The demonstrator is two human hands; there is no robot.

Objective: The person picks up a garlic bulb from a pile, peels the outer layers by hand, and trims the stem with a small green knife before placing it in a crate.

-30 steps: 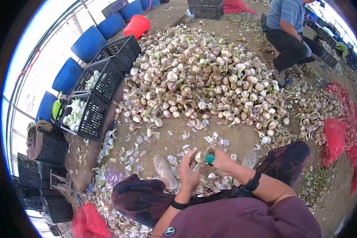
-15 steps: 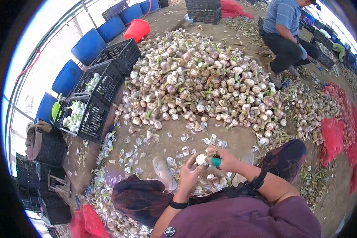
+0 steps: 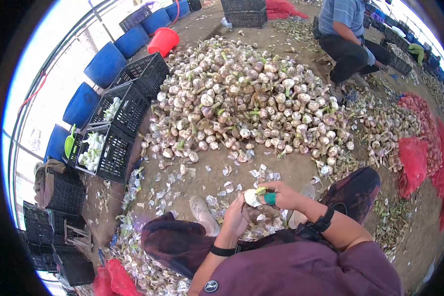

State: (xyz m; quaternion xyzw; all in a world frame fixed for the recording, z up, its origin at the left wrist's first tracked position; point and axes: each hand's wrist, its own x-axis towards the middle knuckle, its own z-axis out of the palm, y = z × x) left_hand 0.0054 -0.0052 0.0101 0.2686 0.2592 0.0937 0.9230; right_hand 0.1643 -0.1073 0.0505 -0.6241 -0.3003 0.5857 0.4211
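Note:
A peeled-looking white garlic bulb (image 3: 252,198) with a bit of green stem is between my two hands, above the ground between my knees. My left hand (image 3: 237,215) has its fingertips closed on the bulb's left side. At the stem side, my right hand (image 3: 285,195) is closed with its fingers against the bulb. A short green piece (image 3: 270,198) shows at the right fingers; I cannot tell if it is a handle or a finger wrap. Beyond my shoes lies a large heap of unpeeled garlic (image 3: 241,98).
On the left stand black crates (image 3: 114,153), some with white garlic (image 3: 92,152), a light green scoop (image 3: 69,142), blue tubs (image 3: 105,64) and a red bucket (image 3: 163,41). A crouching person (image 3: 348,39) works at upper right. Red net bags (image 3: 413,165) lie at right; peelings (image 3: 167,190) litter the ground.
The bulb now looks whiter and shows a green stem end. My left palm has turned and its fingers have shifted; my right fingers have moved over the stem. The view has shifted slightly.

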